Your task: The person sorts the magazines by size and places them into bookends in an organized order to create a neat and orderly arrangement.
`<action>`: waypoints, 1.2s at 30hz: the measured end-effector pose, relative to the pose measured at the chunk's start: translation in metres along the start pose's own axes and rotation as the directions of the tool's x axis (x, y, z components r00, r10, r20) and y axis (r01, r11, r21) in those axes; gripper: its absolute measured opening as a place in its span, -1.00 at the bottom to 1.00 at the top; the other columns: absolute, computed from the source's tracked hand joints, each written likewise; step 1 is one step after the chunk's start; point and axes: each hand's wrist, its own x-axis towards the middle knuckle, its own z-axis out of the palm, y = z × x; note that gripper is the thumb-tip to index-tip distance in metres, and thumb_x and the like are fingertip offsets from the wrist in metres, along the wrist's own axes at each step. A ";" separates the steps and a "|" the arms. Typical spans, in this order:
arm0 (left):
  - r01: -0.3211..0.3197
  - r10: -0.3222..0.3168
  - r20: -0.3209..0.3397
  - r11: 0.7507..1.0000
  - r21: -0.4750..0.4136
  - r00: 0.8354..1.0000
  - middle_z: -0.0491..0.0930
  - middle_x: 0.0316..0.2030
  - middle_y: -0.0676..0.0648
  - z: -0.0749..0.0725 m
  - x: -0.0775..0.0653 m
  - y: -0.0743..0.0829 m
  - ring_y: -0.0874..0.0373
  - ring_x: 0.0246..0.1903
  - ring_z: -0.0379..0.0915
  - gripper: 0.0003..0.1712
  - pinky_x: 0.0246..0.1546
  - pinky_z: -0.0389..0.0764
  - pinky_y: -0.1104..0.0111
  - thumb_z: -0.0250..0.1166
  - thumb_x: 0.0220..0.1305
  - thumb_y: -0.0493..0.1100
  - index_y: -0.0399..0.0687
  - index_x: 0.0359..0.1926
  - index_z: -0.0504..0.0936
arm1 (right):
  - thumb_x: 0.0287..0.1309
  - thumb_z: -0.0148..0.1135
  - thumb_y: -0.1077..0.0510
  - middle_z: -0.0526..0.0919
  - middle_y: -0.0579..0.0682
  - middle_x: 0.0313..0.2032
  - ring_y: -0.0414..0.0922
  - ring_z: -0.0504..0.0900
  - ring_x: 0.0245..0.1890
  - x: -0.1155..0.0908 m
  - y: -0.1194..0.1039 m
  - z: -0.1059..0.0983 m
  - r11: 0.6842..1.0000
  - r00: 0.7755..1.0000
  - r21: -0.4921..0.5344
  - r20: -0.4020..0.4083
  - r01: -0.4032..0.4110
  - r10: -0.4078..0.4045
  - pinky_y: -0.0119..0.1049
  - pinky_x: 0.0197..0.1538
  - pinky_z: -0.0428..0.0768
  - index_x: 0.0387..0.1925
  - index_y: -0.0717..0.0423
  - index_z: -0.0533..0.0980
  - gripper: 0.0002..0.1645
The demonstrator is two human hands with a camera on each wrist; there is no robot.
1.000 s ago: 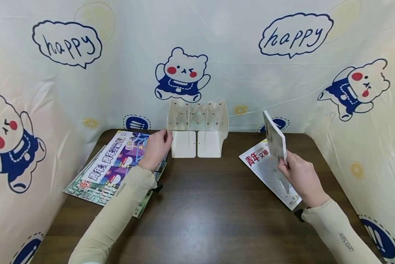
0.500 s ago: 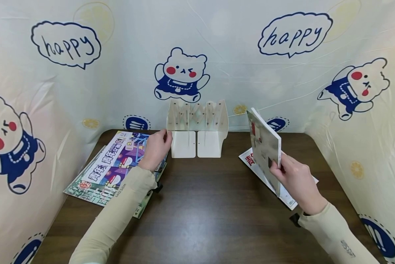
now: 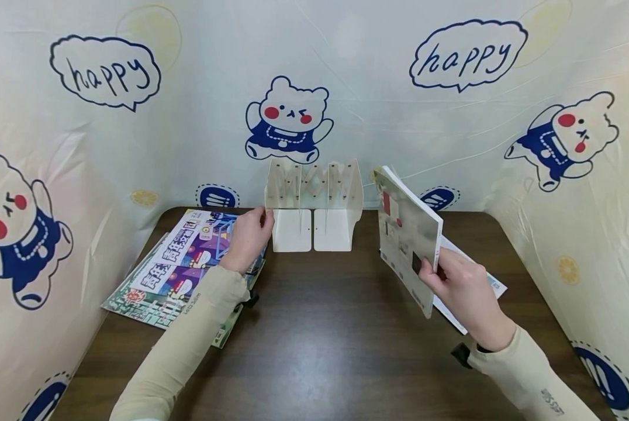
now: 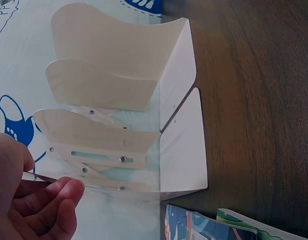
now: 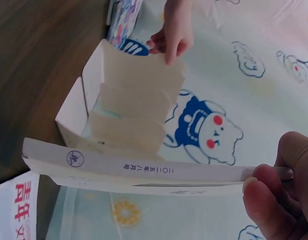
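Note:
A white bookshelf rack (image 3: pixel 292 231) with upright dividers and a two-part base stands at the table's back middle. My left hand (image 3: pixel 248 237) pinches the top edge of its left end panel, also plain in the left wrist view, where the thumb and fingers (image 4: pixel 58 197) meet on the panel. My right hand (image 3: pixel 469 298) grips a grey-covered magazine (image 3: pixel 405 240) by its spine side, upright above the table, right of the rack. In the right wrist view its white spine (image 5: pixel 143 170) with printed characters faces the camera. Below it lies a white magazine (image 5: pixel 16 210) with red characters, partly hidden.
A pile of colourful magazines (image 3: pixel 172 263) lies on the left of the brown table (image 3: pixel 314 339), partly under the left forearm. Printed curtains (image 3: pixel 377 105) enclose the table at the back and both sides.
My right hand has moved the grey magazine leftward toward the rack and turned it so its cover shows more. The left hand keeps its pinch on the rack's panel.

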 end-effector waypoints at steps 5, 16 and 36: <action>-0.005 0.005 -0.009 1.000 0.000 1.000 0.50 -0.57 -0.14 0.000 0.000 0.000 -0.01 -0.57 0.44 -0.59 -0.53 0.47 0.23 0.03 0.63 -0.03 -0.21 -0.31 0.59 | 0.32 0.11 0.13 0.78 0.10 -0.34 -0.13 0.62 -0.54 0.004 -0.007 0.000 1.000 0.999 0.018 -0.026 0.023 -0.022 -0.33 -0.52 0.56 -0.25 0.24 0.63 -0.74; 0.016 -0.016 0.009 1.000 -0.008 1.000 0.53 -0.54 -0.13 0.001 -0.001 0.000 -0.01 -0.54 0.47 -0.59 -0.51 0.51 0.23 0.01 0.63 -0.02 -0.20 -0.26 0.60 | 0.43 0.09 0.04 0.80 0.10 -0.27 -0.10 0.67 -0.46 0.011 -0.026 0.004 0.997 0.999 0.077 -0.023 -0.026 0.028 -0.34 -0.51 0.58 -0.21 0.22 0.65 -0.66; 0.020 -0.020 0.023 1.000 -0.014 1.000 0.57 -0.52 -0.13 0.000 -0.001 -0.001 0.00 -0.54 0.49 -0.57 -0.51 0.56 0.24 0.01 0.63 0.03 -0.20 -0.19 0.62 | 0.20 0.35 0.39 0.78 0.20 -0.04 0.05 0.79 -0.21 0.041 -0.033 0.037 0.986 0.998 0.155 -0.015 -0.057 0.060 -0.04 -0.27 0.76 0.02 0.29 0.64 -0.68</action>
